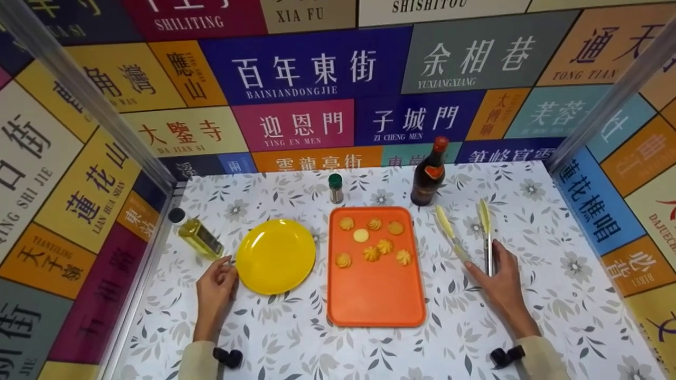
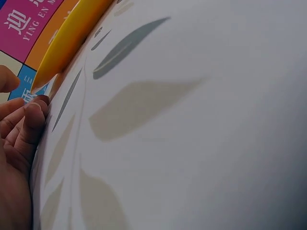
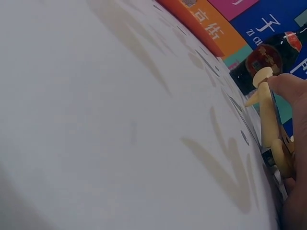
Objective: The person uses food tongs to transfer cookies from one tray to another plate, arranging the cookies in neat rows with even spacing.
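In the head view, my right hand (image 1: 501, 282) holds a pair of tongs (image 1: 490, 243) with pale yellow tips. Its two arms stand spread, tips pointing away from me. The right wrist view shows the thumb against the tongs (image 3: 269, 120). Left of them lies an orange tray (image 1: 375, 295), bearing several piped cookies (image 1: 372, 254) on its far half. My left hand (image 1: 215, 287) lies on the table with loosely bent fingers, beside the left rim of a yellow plate (image 1: 275, 257). In the left wrist view, the fingers are close below the plate's edge (image 2: 67, 45); contact cannot be made out.
A bottle of yellow oil (image 1: 198, 236) leans beyond my left hand. Behind the tray stand a small green-capped shaker (image 1: 336, 189) and a dark red-capped bottle (image 1: 429, 177). Printed wall panels (image 1: 306, 68) enclose the leaf-patterned table (image 1: 296, 338) at the back and sides.
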